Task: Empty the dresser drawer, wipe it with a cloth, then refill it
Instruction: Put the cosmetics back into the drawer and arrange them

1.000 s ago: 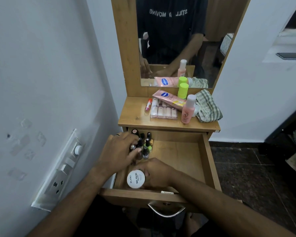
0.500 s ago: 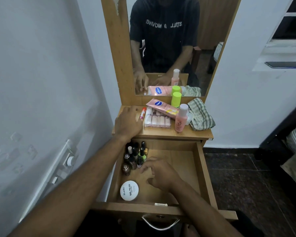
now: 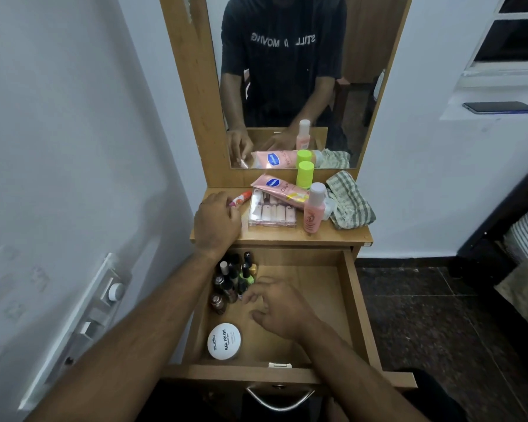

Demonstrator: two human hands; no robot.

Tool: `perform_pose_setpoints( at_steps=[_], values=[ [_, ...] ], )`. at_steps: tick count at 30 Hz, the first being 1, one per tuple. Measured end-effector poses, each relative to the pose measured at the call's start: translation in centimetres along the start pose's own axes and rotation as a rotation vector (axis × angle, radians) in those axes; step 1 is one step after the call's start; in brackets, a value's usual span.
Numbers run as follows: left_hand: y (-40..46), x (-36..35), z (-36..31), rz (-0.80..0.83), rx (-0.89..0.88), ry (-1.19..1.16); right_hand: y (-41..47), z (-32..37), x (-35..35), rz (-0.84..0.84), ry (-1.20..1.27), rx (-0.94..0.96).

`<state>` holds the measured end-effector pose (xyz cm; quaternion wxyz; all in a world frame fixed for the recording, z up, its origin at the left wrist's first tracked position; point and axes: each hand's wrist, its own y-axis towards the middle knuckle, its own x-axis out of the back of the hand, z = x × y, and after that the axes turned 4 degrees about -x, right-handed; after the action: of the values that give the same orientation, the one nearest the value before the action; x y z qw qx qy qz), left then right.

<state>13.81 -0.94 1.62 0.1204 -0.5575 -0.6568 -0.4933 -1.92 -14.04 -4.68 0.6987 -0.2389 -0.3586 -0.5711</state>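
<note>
- Emptying step: left hand [image 3: 217, 222] palm-down on dresser top [image 3: 275, 236]; what it holds, cannot tell.
- Right hand [image 3: 279, 309] loosely curled, empty, inside drawer [image 3: 352, 303].
- Nail polish bottles [image 3: 233, 278] and white tin [image 3: 224, 341] remain; next, probably pinch bottles.
- Cloth [image 3: 348, 201] waits on top.

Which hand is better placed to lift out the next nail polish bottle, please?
The right hand: it hangs open inside the drawer, fingers beside the nail polish bottles. The left hand is up on the dresser top, by the lip balm.
</note>
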Motion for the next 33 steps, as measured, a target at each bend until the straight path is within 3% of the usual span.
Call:
perform_pose_setpoints(
  at_steps=[2,7,10,16,25,29,33],
  values=[
    [-0.8,1.1,-0.1,-0.059,0.001,-0.049,0.1,0.0,0.1,-0.115,0.048,0.007],
    [-3.4,4.9,0.0,-0.173,-0.055,-0.152,1.4,2.0,2.5,-0.58,0.126,0.01],
    [-6.0,6.9,-0.6,-0.15,-0.158,-0.169,2.7,4.0,4.8,-0.67,0.108,0.042],
    [-10.3,7.8,-0.9,-0.037,-0.285,-0.126,3.2,5.1,4.4,-0.48,0.076,0.137],
    [-14.6,7.6,0.9,0.175,-0.09,-0.18,1.8,3.5,-0.1,-0.188,0.091,-0.031],
    [-15.0,7.8,1.4,0.076,-0.024,-0.188,2.0,3.0,-1.4,-0.054,0.039,-0.115],
    [-14.7,7.6,0.7,-0.005,-0.002,-0.227,2.5,3.1,-2.2,-0.029,0.046,-0.148]
  ],
)
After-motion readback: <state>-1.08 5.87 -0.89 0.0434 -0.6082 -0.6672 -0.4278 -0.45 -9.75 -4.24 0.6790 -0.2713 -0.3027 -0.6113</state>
